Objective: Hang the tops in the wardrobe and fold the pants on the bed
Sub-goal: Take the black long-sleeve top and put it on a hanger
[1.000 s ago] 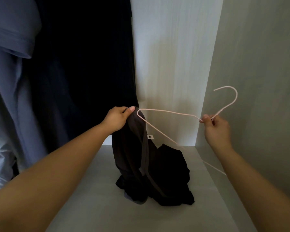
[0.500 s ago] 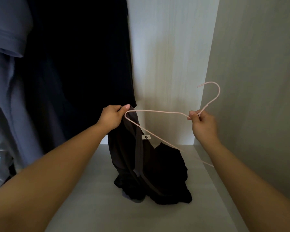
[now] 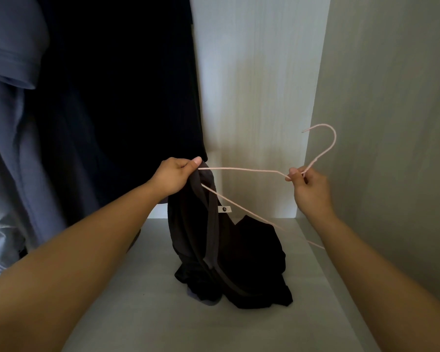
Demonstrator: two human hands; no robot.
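The left hand pinches the neck of a dark top between thumb and curled fingers, the rest drooping in a heap on the wardrobe shelf. The right hand pinches a pink wire hanger below its hook (far end touching the held fabric). Other clothes hang left.

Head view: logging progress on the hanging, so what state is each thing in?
Hanger: not hung, held by both hands.
Black top: one end over the hanger's end, rest heaped on the shelf.
Left hand: grips the top at the hanger's end.
Right hand: pinches the hanger's neck.
Dark garment: hanging.
Blue shirt: hanging.
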